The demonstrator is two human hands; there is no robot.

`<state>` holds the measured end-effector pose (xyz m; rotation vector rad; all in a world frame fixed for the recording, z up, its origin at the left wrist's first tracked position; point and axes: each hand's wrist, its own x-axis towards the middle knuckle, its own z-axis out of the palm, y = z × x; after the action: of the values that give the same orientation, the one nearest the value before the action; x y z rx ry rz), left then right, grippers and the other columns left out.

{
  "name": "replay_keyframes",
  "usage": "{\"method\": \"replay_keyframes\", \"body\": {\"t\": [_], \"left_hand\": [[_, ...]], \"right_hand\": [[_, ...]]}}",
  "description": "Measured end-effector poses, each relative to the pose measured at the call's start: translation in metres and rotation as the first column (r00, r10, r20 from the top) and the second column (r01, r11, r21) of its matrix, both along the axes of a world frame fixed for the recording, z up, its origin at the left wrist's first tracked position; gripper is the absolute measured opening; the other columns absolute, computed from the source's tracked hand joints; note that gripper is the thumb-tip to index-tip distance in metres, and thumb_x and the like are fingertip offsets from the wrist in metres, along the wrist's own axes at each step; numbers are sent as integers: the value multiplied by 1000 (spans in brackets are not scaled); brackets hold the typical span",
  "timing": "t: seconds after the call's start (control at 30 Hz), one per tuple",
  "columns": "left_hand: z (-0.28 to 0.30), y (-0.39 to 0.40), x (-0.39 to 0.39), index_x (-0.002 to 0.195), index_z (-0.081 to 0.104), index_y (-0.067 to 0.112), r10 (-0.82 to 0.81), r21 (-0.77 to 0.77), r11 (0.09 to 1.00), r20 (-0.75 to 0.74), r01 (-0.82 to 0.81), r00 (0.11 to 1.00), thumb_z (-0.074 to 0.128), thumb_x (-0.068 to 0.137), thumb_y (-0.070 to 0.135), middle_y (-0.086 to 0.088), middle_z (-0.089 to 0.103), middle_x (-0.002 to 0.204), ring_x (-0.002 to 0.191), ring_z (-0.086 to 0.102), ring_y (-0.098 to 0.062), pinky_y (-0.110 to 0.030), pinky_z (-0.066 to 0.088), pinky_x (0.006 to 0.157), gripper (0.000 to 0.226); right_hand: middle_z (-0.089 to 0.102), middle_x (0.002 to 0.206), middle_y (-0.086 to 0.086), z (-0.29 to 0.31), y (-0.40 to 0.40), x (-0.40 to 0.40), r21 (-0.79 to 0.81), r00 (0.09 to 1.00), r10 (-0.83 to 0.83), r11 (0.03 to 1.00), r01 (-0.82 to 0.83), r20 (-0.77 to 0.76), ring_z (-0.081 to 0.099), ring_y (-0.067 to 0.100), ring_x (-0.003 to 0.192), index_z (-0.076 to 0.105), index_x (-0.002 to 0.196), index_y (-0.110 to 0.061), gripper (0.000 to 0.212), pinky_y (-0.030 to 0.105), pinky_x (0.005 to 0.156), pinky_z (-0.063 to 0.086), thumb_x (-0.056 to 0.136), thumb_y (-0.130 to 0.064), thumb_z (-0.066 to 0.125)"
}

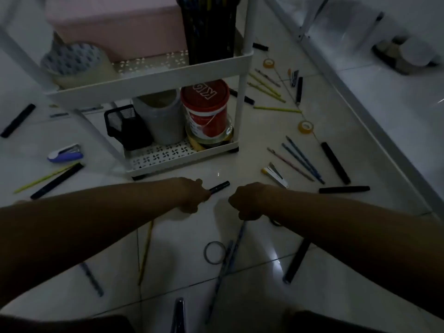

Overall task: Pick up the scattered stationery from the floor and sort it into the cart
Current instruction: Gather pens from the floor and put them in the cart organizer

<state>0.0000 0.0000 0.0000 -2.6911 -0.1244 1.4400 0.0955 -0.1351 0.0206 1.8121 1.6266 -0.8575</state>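
The white cart (153,79) stands straight ahead on the tiled floor. My left hand (192,194) grips a black marker (219,187) just in front of the cart's bottom shelf. My right hand (247,200) is curled beside it, closed round the top end of a long blue pencil (227,267) that slants down towards me. Pens, pencils and markers lie scattered all around. A blue stapler (64,153) sits on the left, and yellow pencils (266,88) and two tape rolls (305,127) lie to the right.
The top shelf holds a pink box (115,27), a tape roll (77,63) and a dark pen holder (209,30). The bottom shelf holds a mesh cup (125,127), a grey tub (163,118) and a red-lidded jar (206,109). A white frame (319,51) runs along the right.
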Motion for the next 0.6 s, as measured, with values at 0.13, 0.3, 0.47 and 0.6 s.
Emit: {"method": "replay_keyframes", "body": {"t": [0.13, 0.3, 0.47, 0.6], "left_hand": [[-15, -5, 2, 147, 25, 23, 48, -22, 999, 12, -48, 999, 51, 96, 16, -20, 7, 155, 109, 54, -33, -33, 45, 80, 57], [-33, -9, 5, 148, 23, 6, 9, 4, 1000, 119, -10, 993, 53, 95, 8, -26, 10, 154, 115, 53, -34, -35, 48, 89, 61], [-39, -2, 2, 151, 20, 12, 21, -19, 1000, 232, -17, 972, 52, 95, 10, -23, 35, 136, 106, 55, -36, -37, 49, 83, 64], [-31, 13, -6, 139, 35, 10, 19, -37, 999, 295, -9, 955, 49, 96, 12, -16, 42, 131, 108, 54, -32, -37, 46, 85, 45]], "right_hand": [[53, 125, 14, -7, 2, 3, 0, 1000, -26, 1000, 26, -17, 58, 24, 107, 44, 134, -5, 40, 32, 85, 48, 98, -21, 49], [55, 123, 13, -10, 6, 4, -3, 1000, -4, 1000, 4, -16, 58, 23, 107, 47, 134, -5, 40, 30, 82, 48, 97, -21, 51], [52, 128, 13, -10, 10, 11, 1, 1000, -9, 1000, 9, 13, 56, 24, 111, 42, 139, -5, 46, 29, 82, 46, 98, -23, 51], [34, 145, 17, -12, 14, 15, 102, 997, -61, 993, 56, 50, 47, 31, 125, 16, 151, -8, 71, 38, 96, 46, 95, -28, 55]]}}
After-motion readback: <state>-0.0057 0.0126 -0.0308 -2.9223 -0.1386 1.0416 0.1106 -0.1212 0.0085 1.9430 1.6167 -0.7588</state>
